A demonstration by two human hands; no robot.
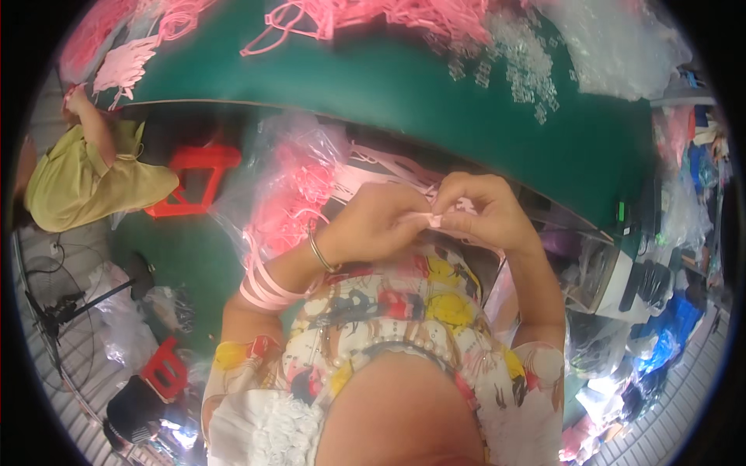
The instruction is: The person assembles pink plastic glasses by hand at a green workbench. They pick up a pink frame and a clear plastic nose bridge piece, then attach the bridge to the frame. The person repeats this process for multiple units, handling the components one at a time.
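Note:
In front of my chest both hands meet, fingers pinched together on a pink strap (434, 221). My left hand (378, 223) grips it from the left with thumb and fingertips. From the other side, my right hand (483, 211) closes thumb and index finger on the same strap. More pink straps (268, 287) are looped around my left forearm, below a metal bangle (317, 247). Just beyond my hands, pale pink straps (381, 165) lie across my lap or the table's near edge; I cannot tell which. The exact spot pinched is partly hidden by my fingers.
Beyond me stretches a green table (350, 78) with a heap of pink straps (404, 19), small clear plastic pieces (528, 66) and a plastic bag (622, 46). A bag of pink straps (295, 194) stands left. A person (85, 179) works near a red stool (198, 182).

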